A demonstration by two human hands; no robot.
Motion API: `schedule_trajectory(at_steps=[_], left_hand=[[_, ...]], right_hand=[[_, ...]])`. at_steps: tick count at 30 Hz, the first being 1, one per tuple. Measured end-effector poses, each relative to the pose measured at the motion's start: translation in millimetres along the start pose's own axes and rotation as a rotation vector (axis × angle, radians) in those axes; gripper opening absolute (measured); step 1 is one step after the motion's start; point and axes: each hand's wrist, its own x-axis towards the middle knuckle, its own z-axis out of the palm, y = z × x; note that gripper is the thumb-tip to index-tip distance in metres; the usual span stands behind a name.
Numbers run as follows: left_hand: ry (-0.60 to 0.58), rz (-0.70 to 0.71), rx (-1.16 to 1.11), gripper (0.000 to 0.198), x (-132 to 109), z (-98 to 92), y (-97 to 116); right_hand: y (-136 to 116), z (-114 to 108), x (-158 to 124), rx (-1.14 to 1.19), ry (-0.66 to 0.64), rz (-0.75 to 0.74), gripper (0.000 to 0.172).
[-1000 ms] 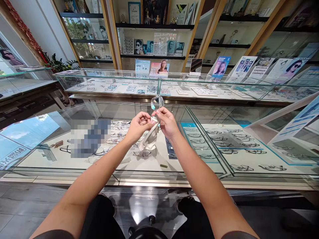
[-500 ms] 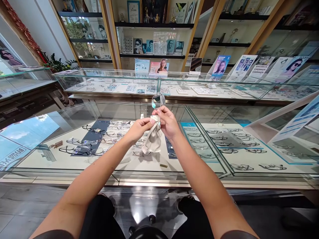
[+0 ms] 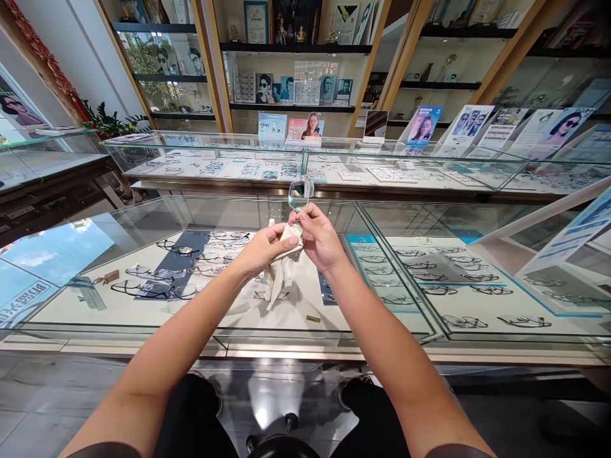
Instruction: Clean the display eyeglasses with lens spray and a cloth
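Above the glass counter, a pair of thin-rimmed eyeglasses [image 3: 299, 194] is pinched in the fingers of my right hand [image 3: 321, 236], one lens pointing up and away. My left hand [image 3: 264, 249] grips a pale cleaning cloth [image 3: 279, 273] between thumb and fingers. The cloth is folded up against the lower part of the glasses and hangs down below my left thumb. My fingers and the cloth hide the lower lens. A small white bottle [image 3: 272, 222] is partly visible behind my left hand.
Below my hands is a glass display case [image 3: 229, 327] with rows of eyeglass frames [image 3: 143, 287] inside. To the right stands a tilted sign holder [image 3: 563, 229]. Across the aisle is another glass showcase [image 3: 214, 166] with advertising cards [image 3: 422, 130] on top.
The cloth has shifted a little left and is bunched more in my left hand, its hanging end now narrower. The glasses have turned and moved slightly left.
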Motion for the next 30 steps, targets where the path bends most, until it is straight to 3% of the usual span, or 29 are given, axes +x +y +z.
schedule_trajectory(at_steps=[5,10,20,30], left_hand=[[0.046,-0.017,0.043,0.056,-2,1.0,-2],[0.125,0.02,-0.076,0.053,-1,4.1,-5],[0.038,-0.092,-0.163,0.059,-2,12.5,-2],[0.05,0.052,-0.026,0.056,-1,11.2,-8]], right_hand=[[2,0,1,0.007,0.005,-0.015,0.048],[8,0,2,0.001,0.002,-0.006,0.049],[9,-6,6,-0.051,0.059,-0.09,0.047],[7,-7,6,-0.09,0.056,-0.072,0.048]])
